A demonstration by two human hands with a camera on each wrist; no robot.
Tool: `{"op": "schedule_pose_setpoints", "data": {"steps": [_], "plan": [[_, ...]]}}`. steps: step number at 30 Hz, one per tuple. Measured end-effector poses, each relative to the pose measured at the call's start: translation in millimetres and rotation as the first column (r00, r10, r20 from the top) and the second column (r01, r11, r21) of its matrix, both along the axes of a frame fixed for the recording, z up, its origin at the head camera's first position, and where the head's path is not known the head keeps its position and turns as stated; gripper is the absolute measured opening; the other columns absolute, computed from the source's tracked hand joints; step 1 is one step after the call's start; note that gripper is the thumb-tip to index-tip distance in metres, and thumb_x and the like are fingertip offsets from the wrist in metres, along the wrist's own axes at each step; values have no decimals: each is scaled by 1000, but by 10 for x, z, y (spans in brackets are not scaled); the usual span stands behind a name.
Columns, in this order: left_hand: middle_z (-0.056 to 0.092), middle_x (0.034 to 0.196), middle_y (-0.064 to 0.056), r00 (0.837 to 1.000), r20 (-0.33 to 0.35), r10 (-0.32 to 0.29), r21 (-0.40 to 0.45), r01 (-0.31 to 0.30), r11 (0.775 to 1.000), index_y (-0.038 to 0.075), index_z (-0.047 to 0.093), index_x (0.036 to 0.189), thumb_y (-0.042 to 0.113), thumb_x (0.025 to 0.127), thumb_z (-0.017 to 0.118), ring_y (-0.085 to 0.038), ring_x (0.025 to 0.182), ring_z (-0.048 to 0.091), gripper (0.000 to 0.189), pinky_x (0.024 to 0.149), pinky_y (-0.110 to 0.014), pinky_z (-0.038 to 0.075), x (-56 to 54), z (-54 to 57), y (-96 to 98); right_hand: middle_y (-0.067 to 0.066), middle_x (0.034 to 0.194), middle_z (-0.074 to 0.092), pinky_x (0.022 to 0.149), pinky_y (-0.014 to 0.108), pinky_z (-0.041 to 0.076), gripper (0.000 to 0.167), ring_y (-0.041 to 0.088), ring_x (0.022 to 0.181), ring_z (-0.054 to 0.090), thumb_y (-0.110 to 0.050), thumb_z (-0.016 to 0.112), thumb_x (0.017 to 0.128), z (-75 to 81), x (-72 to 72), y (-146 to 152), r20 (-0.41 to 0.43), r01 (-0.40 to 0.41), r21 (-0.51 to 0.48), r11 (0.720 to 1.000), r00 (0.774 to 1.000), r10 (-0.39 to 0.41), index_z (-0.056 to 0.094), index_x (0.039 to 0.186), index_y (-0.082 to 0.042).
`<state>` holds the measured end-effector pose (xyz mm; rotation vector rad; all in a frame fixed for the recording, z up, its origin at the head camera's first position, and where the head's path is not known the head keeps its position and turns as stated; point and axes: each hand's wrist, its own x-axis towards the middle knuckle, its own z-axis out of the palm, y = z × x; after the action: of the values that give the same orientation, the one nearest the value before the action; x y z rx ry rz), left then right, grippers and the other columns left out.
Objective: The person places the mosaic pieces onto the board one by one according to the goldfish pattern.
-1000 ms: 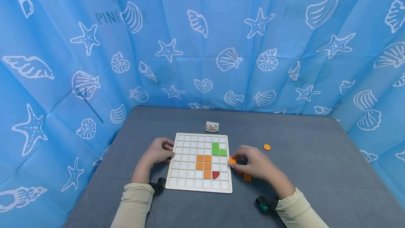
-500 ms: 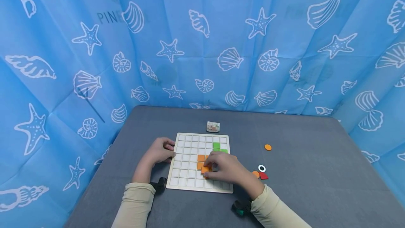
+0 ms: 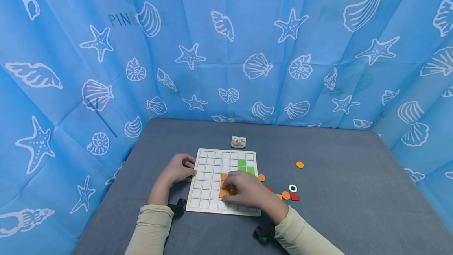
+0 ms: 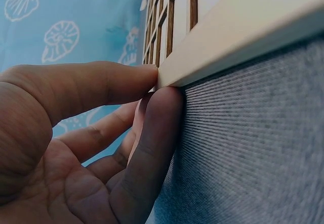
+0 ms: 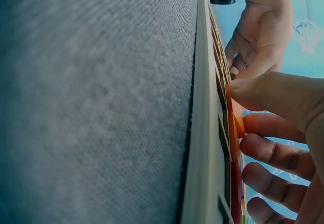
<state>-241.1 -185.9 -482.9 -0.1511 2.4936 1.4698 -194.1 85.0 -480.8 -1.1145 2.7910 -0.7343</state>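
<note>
A wooden grid board [image 3: 204, 204] lies on the grey table, its cells white. My left hand [image 3: 179, 168] pinches its left edge; in the left wrist view the thumb [image 4: 121, 82] and a fingertip meet at the rim. Over the lower middle cells, my right hand [image 3: 245, 190] pinches an orange square tile [image 5: 236, 118] between thumb and index finger, low against the grid. Its other fingers spread above the board. Several orange tiles [image 3: 224, 176] sit around it, partly hidden by the hand. Green tiles [image 3: 242, 163] fill cells at the upper right.
A small card with a grid picture [image 3: 238, 141] lies behind the board. To the right are orange discs [image 3: 299, 165], a white ring [image 3: 293, 188], a red piece [image 3: 295, 196] and other partly hidden pieces. A blue shell-print curtain [image 3: 226, 70] hangs behind the table.
My right hand has carried the orange square tile from beside the board's right edge leftward onto the lower middle cells. Loose pieces it covered now show. My left hand has stayed at the edge.
</note>
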Motion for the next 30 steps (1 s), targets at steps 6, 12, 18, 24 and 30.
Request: {"op": "schedule_pose_setpoints", "data": {"steps": [6, 12, 18, 24, 30], "plan": [[63, 100, -14, 1000, 0, 0, -7, 0, 1000, -2, 67, 128, -5, 89, 76, -23, 78, 66, 40, 61, -34, 63, -10, -17, 4, -9, 89, 66, 64, 18, 44, 20, 1, 73, 49, -36, 88, 88, 23, 27, 1, 12, -8, 2, 1000, 1000, 8, 80, 97, -20], [63, 100, -15, 1000, 6, -6, 1, 6, 1000, -3, 67, 129, -5, 89, 76, -24, 79, 66, 41, 62, -35, 62, -8, -4, -1, -9, 89, 66, 65, 18, 45, 18, 0, 74, 50, -35, 87, 89, 17, 37, 7, 7, -14, 1, 1000, 1000, 14, 81, 97, -20], [63, 100, -15, 1000, 9, -13, 6, 13, 1000, -3, 67, 129, -5, 89, 75, -24, 79, 66, 40, 62, -36, 63, -2, 0, -2, -10, 91, 67, 65, 18, 46, 16, 2, 75, 54, -35, 87, 90, 7, 39, 24, 7, -18, 2, 1000, 1000, 18, 81, 96, -21], [63, 101, -15, 1000, 9, -7, 5, 7, 1000, -2, 67, 129, -6, 89, 75, -24, 79, 67, 41, 63, -36, 63, -1, -20, -4, -8, 91, 66, 64, 19, 44, 11, 6, 75, 56, -33, 84, 92, 55, 35, 160, 15, 1, -29, 1000, 1000, -1, 80, 96, -23], [63, 102, -15, 1000, 6, -9, 1, 9, 1000, -2, 67, 129, -4, 90, 75, -24, 81, 67, 40, 64, -36, 63, 1, -19, -8, -6, 96, 69, 65, 22, 47, 13, 10, 79, 59, -29, 83, 93, 87, 24, 507, 65, 116, -39, 992, 991, -114, 81, 102, -19]]}}
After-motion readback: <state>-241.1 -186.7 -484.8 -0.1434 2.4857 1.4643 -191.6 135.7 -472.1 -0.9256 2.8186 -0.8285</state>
